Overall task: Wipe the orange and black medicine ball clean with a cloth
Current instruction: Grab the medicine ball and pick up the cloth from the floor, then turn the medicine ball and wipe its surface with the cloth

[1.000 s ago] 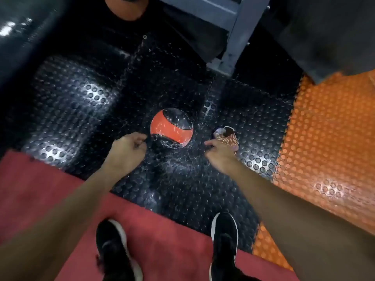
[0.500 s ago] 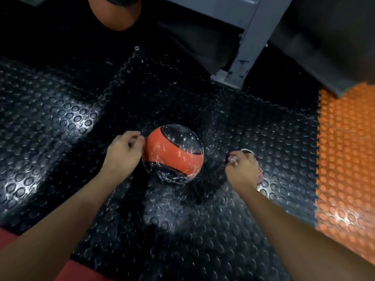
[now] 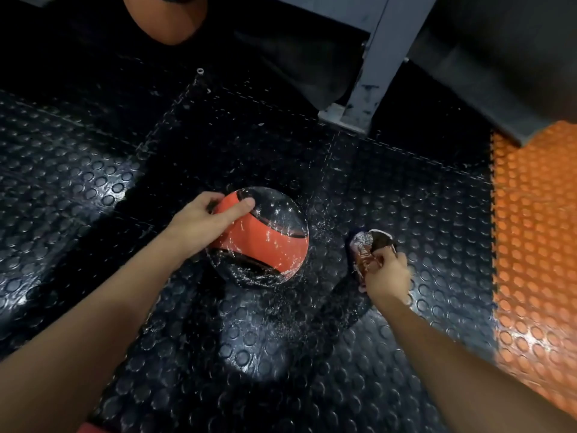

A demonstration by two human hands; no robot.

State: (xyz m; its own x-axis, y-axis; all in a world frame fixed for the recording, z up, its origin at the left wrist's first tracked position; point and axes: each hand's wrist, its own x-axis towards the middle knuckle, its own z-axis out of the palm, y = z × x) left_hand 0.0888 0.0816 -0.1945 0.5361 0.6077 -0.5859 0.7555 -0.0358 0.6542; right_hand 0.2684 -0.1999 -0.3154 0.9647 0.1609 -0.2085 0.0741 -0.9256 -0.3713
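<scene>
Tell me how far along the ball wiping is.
Early stage. Done: the left hand grips the orange and black medicine ball on the black studded floor mat. In hand: the right hand grips the crumpled cloth beside the ball, not touching it. Left: all the wiping; droplets cover the ball.

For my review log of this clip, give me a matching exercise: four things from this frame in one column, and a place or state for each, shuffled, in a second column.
Things:
1. medicine ball
2. cloth
3. orange mat
4. metal post

Places or states:
A. bunched in the right hand
B. along the right edge of the view
C. wet with droplets, held at its side by the left hand
D. rising from the floor beyond the ball

Pairs: 1-C, 2-A, 3-B, 4-D
</scene>
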